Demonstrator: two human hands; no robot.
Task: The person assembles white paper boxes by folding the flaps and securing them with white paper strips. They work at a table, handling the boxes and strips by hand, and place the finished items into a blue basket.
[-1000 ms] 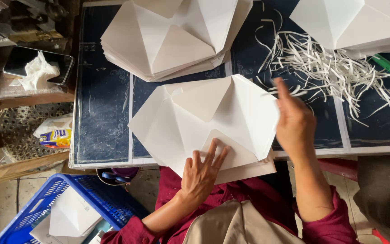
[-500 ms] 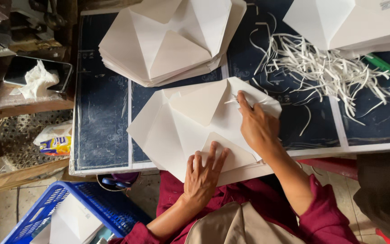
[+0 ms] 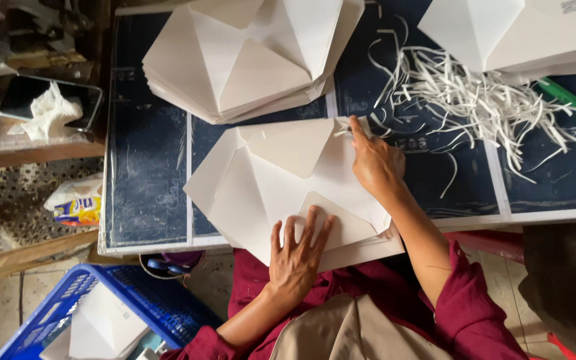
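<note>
A large white paper envelope blank (image 3: 268,180) lies on the dark blue table (image 3: 148,167) with its flaps folded inward. My left hand (image 3: 298,257) lies flat, fingers spread, on the blank's near flap at the table's front edge. My right hand (image 3: 375,163) presses with its fingertips on the blank's far right corner, beside loose paper strips. Neither hand grips anything.
A stack of folded white blanks (image 3: 248,53) sits at the back middle, another stack (image 3: 515,33) at the back right. White paper trimmings (image 3: 475,93) are strewn right of centre, near a green stick (image 3: 568,103). A blue plastic crate (image 3: 101,313) stands on the floor at lower left.
My right hand came down from the raised right flap and slid left and away along the fold to the far corner. The right flap now lies flat. My left hand stayed put.
</note>
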